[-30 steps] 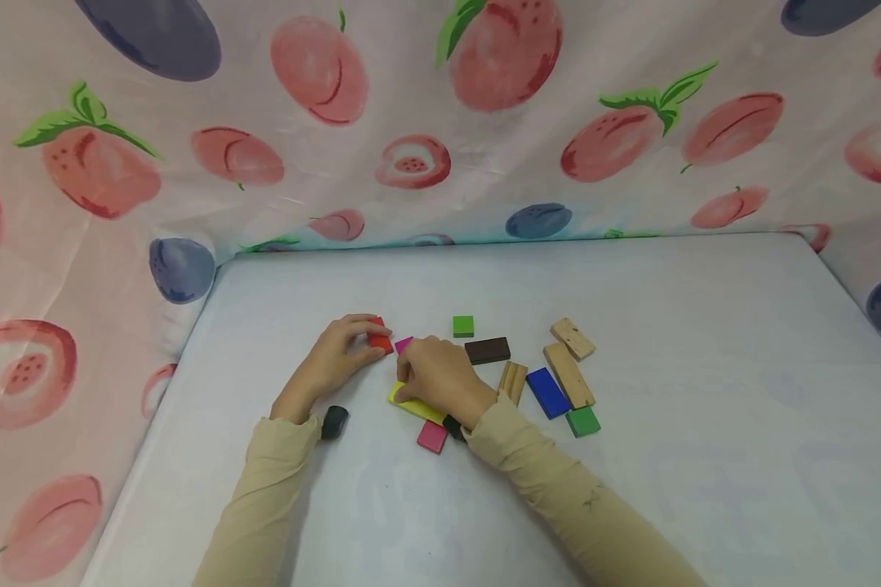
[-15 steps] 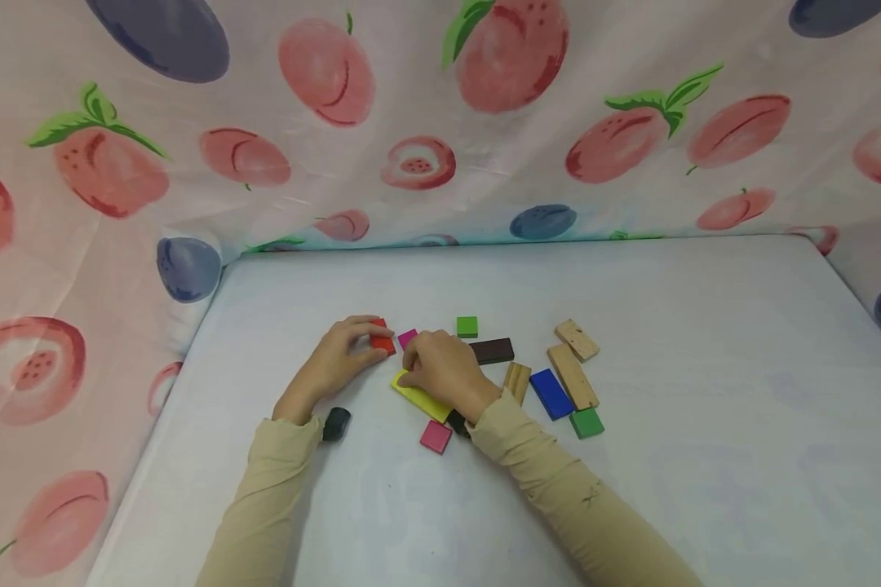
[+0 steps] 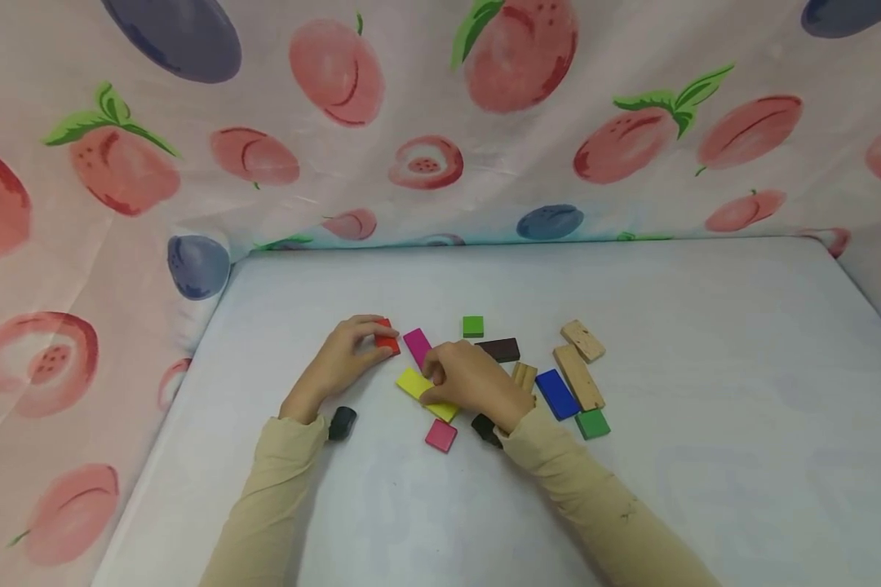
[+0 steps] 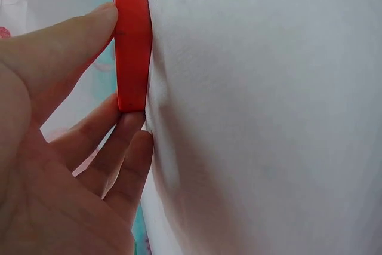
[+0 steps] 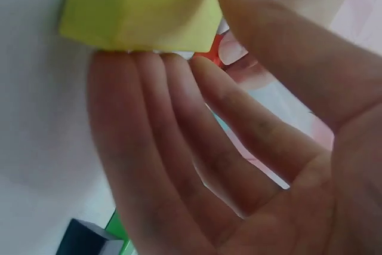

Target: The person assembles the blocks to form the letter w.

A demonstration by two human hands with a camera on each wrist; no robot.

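My left hand (image 3: 347, 350) holds a flat red block (image 3: 387, 336) near the left of the scattered pieces. In the left wrist view the thumb lies along the red block (image 4: 132, 52) and the fingertips touch its lower end. A magenta block (image 3: 417, 346) lies just right of it. My right hand (image 3: 477, 379) holds a longer yellow block (image 3: 413, 383) at its right part. The right wrist view shows fingertips under the yellow block (image 5: 143, 10) and the thumb at its corner. A pink square block (image 3: 441, 435) lies in front of the yellow one.
Right of my right hand lie a dark brown block (image 3: 501, 350), a blue block (image 3: 557, 395), a green block (image 3: 592, 423) and several wooden ones (image 3: 578, 377). A light green square (image 3: 473, 326) sits farther back. A fruit-patterned cloth (image 3: 426, 163) closes off the table's far edge.
My right hand has slid rightward along the yellow block, uncovering its left part and more of the magenta block. My left hand stays on the red block. The head view has shifted slightly.
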